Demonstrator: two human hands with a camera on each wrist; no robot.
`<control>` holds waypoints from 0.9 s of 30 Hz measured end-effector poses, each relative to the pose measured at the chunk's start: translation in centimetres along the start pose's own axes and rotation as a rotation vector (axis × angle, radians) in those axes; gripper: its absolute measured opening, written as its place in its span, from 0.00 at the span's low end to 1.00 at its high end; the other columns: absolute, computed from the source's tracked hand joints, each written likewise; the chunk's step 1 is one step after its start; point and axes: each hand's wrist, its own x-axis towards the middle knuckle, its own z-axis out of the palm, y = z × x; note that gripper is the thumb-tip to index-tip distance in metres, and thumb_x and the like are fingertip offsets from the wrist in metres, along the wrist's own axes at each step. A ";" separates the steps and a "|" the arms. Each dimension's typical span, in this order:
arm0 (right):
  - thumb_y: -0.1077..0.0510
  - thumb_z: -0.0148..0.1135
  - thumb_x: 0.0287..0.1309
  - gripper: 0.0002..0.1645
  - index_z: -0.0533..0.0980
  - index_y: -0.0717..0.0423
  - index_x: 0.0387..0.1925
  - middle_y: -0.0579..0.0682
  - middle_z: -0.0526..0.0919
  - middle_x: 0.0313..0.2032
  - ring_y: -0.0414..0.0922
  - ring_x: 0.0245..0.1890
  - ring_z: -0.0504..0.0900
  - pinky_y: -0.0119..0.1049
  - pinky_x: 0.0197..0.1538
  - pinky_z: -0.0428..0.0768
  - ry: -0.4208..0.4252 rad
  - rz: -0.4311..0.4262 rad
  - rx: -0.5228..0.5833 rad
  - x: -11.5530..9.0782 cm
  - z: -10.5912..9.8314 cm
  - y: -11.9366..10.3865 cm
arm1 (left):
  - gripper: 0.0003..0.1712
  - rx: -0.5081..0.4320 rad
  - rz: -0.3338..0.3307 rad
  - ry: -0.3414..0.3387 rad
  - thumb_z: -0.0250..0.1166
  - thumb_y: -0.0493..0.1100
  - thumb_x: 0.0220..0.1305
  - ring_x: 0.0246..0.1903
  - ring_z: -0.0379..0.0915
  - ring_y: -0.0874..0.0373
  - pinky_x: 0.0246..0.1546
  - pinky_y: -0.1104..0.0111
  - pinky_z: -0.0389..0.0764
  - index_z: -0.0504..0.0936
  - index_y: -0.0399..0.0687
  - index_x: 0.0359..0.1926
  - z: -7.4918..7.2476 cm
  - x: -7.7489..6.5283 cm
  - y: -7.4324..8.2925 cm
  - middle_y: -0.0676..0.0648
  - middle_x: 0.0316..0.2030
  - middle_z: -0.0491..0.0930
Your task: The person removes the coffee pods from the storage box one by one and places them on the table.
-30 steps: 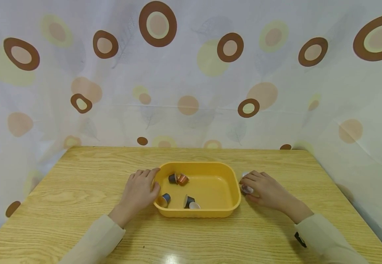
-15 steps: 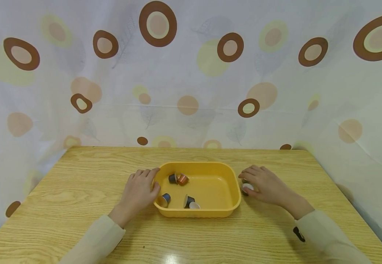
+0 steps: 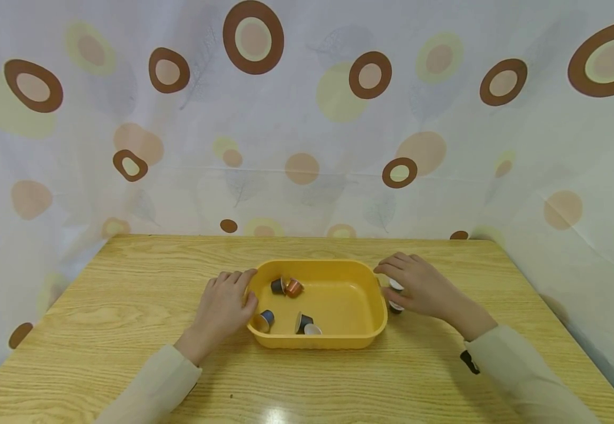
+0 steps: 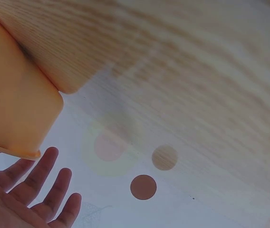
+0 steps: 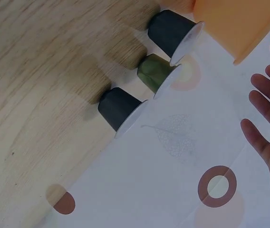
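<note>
Near the middle of the table stands a yellow tray (image 3: 338, 341) with several coffee capsules inside. My left hand (image 3: 225, 307) rests at its left rim with loosely extended fingers, the thumb over the edge. In the left wrist view those fingers (image 4: 43, 171) spread beside the rim. My right hand (image 3: 418, 287) hovers at the right rim, fingers parted and nothing between them. Beneath it, a white-lidded capsule (image 3: 395, 284) and a dark capsule (image 3: 395, 308) partly show. The right wrist view shows a green capsule (image 5: 155, 73) between two dark ones, lying in a row beside the tray.
Inside the tray lie a copper capsule (image 3: 294, 288), a blue capsule (image 3: 267, 317), black ones and a white lid (image 3: 313, 330), all toward the left half. A patterned curtain (image 3: 307, 118) hangs behind the wooden table (image 3: 296, 388) and along its sides.
My right hand has lifted off the capsules on the right, spread its fingers and shifted left to the tray's rim. The left hand and the tray have stayed in place.
</note>
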 end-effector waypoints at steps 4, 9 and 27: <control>0.57 0.68 0.44 0.19 0.77 0.56 0.41 0.49 0.81 0.40 0.47 0.43 0.77 0.45 0.42 0.77 -0.009 0.005 0.008 0.9 0.1 -0.5 | 0.22 -0.001 0.001 0.002 0.57 0.46 0.57 0.43 0.73 0.49 0.44 0.56 0.73 0.74 0.50 0.55 0.0 0.0 0.0 0.48 0.44 0.80; 0.54 0.64 0.48 0.17 0.77 0.56 0.42 0.49 0.81 0.41 0.48 0.44 0.77 0.46 0.45 0.76 -0.051 0.016 0.027 1.8 0.5 -1.2 | 0.22 0.002 0.000 0.003 0.57 0.46 0.57 0.43 0.73 0.49 0.44 0.56 0.73 0.74 0.51 0.55 0.0 0.0 0.0 0.48 0.44 0.80; 0.54 0.63 0.51 0.18 0.75 0.54 0.45 0.47 0.79 0.43 0.45 0.45 0.76 0.43 0.48 0.75 -0.126 -0.059 0.056 4.3 2.8 -4.0 | 0.22 0.002 -0.007 0.002 0.57 0.46 0.57 0.44 0.73 0.49 0.43 0.56 0.73 0.75 0.51 0.55 0.0 0.0 0.0 0.48 0.45 0.79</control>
